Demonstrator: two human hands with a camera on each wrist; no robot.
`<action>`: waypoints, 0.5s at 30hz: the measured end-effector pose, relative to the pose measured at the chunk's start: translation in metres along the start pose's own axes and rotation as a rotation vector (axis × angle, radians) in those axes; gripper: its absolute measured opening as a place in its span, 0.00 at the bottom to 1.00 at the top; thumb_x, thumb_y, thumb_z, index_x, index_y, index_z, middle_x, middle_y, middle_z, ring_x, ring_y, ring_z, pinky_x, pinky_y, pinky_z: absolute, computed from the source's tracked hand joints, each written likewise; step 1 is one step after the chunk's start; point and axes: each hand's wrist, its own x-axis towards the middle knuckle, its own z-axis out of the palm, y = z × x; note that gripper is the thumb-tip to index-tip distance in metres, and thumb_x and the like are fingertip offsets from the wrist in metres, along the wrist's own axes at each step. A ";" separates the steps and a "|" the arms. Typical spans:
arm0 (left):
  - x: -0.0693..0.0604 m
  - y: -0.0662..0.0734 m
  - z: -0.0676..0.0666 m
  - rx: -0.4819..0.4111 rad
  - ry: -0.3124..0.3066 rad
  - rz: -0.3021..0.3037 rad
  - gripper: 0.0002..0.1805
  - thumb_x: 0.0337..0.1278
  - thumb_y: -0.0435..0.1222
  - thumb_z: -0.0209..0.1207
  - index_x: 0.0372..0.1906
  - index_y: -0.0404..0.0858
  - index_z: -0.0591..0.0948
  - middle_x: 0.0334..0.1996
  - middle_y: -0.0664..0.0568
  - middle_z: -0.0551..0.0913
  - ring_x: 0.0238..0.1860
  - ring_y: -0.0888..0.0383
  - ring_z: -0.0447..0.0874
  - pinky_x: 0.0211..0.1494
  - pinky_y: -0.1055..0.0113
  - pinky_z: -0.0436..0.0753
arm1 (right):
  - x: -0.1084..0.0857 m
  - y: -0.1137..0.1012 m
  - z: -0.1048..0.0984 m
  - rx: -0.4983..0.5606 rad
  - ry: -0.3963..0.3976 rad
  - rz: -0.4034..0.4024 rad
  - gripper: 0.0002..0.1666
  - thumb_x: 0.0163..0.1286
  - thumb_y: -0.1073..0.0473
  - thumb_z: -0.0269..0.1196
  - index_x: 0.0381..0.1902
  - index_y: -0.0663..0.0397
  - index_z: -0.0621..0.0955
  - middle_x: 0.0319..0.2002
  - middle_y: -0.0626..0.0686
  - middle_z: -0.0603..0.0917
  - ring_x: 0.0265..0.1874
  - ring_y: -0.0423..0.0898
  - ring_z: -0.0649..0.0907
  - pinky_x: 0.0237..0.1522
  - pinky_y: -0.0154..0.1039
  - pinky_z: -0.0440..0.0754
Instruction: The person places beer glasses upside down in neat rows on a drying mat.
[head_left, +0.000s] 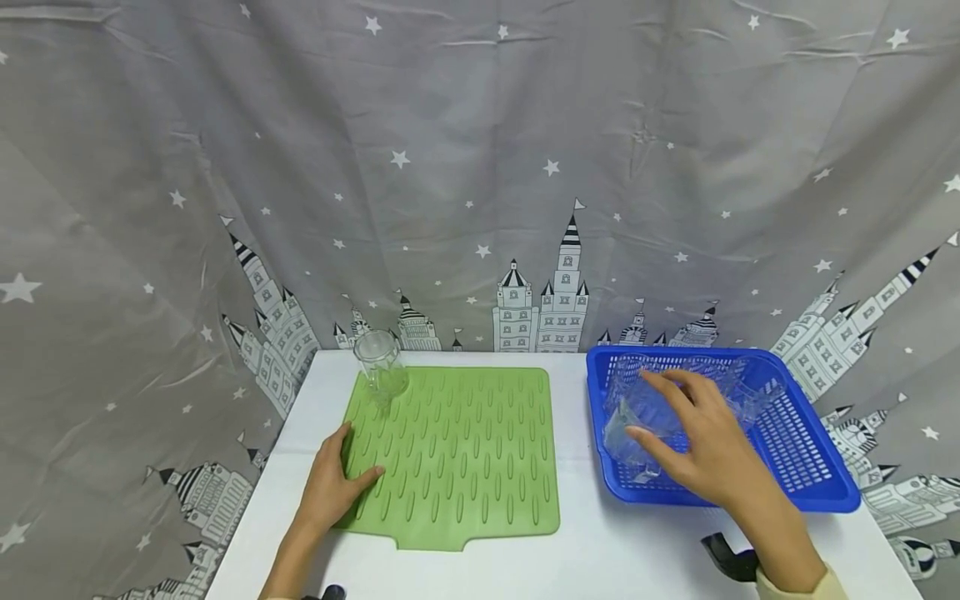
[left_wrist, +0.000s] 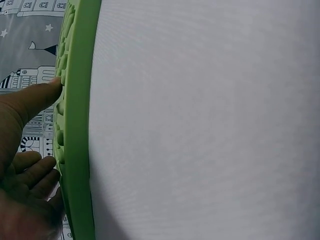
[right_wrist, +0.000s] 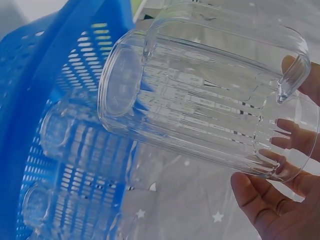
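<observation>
My right hand [head_left: 697,433] is over the left part of a blue plastic basket [head_left: 813,492], its fingers bent around the rim end of a clear glass mug [right_wrist: 200,105]. In the right wrist view the mug lies sideways, handle uppermost, and some fingers show through the glass. My left hand [head_left: 332,475] rests at the left edge of a green ridged mat [head_left: 457,450], thumb on top and fingers along the side. Another clear glass [head_left: 384,367] stands on the mat's far left corner.
More clear glass mugs [right_wrist: 85,140] lie inside the basket, beside the held one. The mat and basket are on a white table [head_left: 577,550]. A grey curtain [head_left: 480,167] printed with stars and castles hangs right behind the table.
</observation>
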 end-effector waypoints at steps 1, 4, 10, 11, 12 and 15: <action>0.000 0.000 0.000 0.001 -0.001 -0.001 0.60 0.64 0.47 0.75 0.86 0.27 0.50 0.82 0.22 0.55 0.82 0.24 0.55 0.85 0.30 0.59 | 0.001 -0.001 0.001 -0.001 -0.001 -0.002 0.50 0.60 0.52 0.81 0.79 0.41 0.74 0.68 0.62 0.78 0.63 0.59 0.77 0.55 0.64 0.84; 0.000 0.001 -0.001 -0.003 -0.001 0.001 0.60 0.64 0.46 0.75 0.85 0.27 0.50 0.81 0.22 0.56 0.82 0.24 0.56 0.85 0.30 0.59 | 0.005 -0.006 0.003 0.005 -0.007 -0.013 0.49 0.61 0.51 0.80 0.78 0.42 0.75 0.68 0.60 0.78 0.63 0.58 0.77 0.56 0.63 0.84; -0.001 0.003 -0.001 0.001 -0.011 -0.004 0.59 0.64 0.45 0.75 0.85 0.27 0.49 0.82 0.22 0.55 0.82 0.24 0.55 0.85 0.30 0.59 | 0.013 -0.017 0.011 0.017 -0.022 -0.028 0.47 0.62 0.49 0.80 0.77 0.43 0.76 0.67 0.58 0.78 0.65 0.57 0.77 0.59 0.62 0.84; -0.001 0.003 -0.001 0.003 -0.013 -0.007 0.59 0.65 0.45 0.74 0.85 0.27 0.49 0.82 0.22 0.55 0.82 0.24 0.55 0.85 0.30 0.59 | 0.014 -0.019 0.013 0.018 -0.024 -0.029 0.47 0.62 0.49 0.80 0.77 0.43 0.76 0.67 0.57 0.78 0.65 0.56 0.77 0.60 0.62 0.84; -0.001 0.004 -0.001 0.004 -0.014 -0.009 0.59 0.65 0.45 0.74 0.85 0.27 0.49 0.82 0.22 0.55 0.82 0.24 0.55 0.85 0.30 0.58 | 0.015 -0.021 0.015 0.024 -0.026 -0.033 0.47 0.62 0.49 0.80 0.77 0.42 0.75 0.67 0.57 0.78 0.65 0.56 0.77 0.60 0.62 0.84; -0.002 0.005 -0.002 0.004 -0.014 -0.012 0.59 0.65 0.44 0.74 0.86 0.27 0.49 0.82 0.22 0.55 0.82 0.24 0.55 0.85 0.30 0.58 | 0.019 -0.026 0.020 0.034 -0.032 -0.047 0.47 0.63 0.47 0.79 0.78 0.40 0.75 0.67 0.57 0.78 0.66 0.57 0.77 0.62 0.63 0.83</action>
